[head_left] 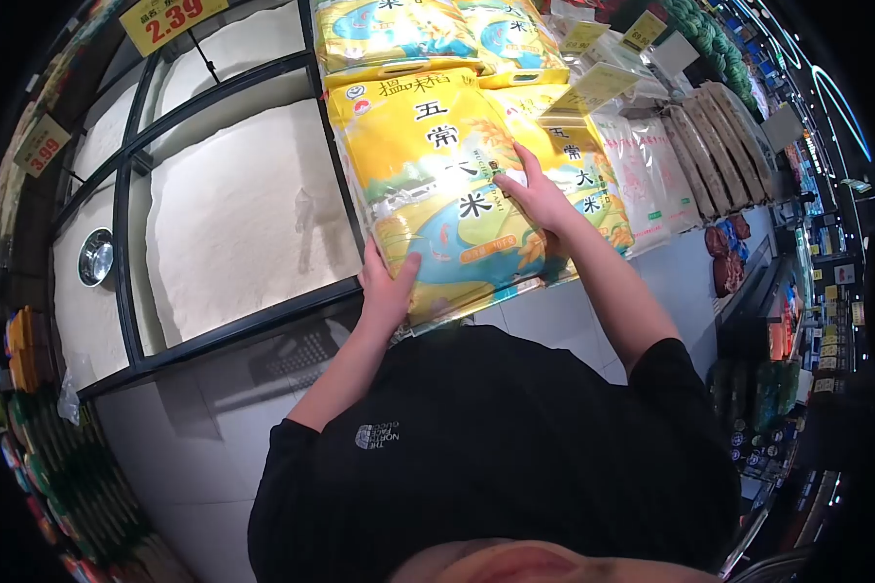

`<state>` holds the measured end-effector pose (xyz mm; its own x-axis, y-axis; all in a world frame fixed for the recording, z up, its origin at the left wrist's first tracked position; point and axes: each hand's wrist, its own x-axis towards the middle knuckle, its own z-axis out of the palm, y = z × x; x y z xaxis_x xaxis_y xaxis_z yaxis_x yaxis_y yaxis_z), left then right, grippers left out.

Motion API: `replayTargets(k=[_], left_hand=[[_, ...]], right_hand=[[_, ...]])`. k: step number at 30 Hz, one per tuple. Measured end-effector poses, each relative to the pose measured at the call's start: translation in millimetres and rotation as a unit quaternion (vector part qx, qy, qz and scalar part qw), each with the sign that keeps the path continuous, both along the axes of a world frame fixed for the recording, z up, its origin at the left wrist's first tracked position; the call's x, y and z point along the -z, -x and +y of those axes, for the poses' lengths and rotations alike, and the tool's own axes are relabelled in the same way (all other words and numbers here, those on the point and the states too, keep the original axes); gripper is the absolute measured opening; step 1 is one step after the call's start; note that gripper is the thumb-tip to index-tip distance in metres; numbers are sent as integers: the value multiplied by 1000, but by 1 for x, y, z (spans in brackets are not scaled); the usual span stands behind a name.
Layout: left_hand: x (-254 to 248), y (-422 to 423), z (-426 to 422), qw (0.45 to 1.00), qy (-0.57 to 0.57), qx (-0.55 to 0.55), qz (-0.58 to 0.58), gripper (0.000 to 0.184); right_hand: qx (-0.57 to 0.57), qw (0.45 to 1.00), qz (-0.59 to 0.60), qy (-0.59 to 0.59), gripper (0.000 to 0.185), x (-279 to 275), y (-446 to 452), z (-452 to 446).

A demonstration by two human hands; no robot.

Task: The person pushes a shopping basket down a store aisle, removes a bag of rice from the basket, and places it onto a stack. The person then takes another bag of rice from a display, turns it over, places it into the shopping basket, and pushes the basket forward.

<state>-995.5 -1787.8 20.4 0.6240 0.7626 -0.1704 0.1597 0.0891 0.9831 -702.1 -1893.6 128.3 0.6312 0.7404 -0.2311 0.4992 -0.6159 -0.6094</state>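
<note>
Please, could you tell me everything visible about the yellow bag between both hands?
The yellow bag looks like glossy, well-filled plastic, with blue and green below, large black characters down its front. Its printed face is turned up, its top end forward. The left hand holds its lower left side; the right hand is at its right edge. A similar bag lies to its right. Its underside is hidden.

Bag (428, 189): yellow upper part, blue-green swirled print (433, 238) below, black lettering (442, 137) — orange label (489, 250) near the bottom. Shirt (525, 447): black — white chest logo (376, 436). Price sign (170, 21): yellow, red digits (173, 26). Bin frame (253, 324): black.
</note>
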Motion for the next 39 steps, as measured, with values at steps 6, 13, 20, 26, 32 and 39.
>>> replayTargets(k=[6,13,20,26,32,39], left_hand=[[12,-3,0,999,-26,-15,-27,97],[-2,3,-2,992,63,-23,-105,96],[2,5,2,986,89,8,-143,92],[-13,7,-3,980,129,-6,-155,91],[-11,9,-1,978,130,-2,-160,89],[-19,12,-3,983,139,-15,-121,88]], right_hand=[[1,1000,19,7,94,-5,9,-1],[12,1000,-15,-16,102,9,8,-6],[19,999,-24,-44,101,8,14,-10],[23,1000,5,1,105,-6,17,-11],[-7,999,48,-13,106,2,3,-17],[-35,992,116,-40,106,-1,-7,-26]])
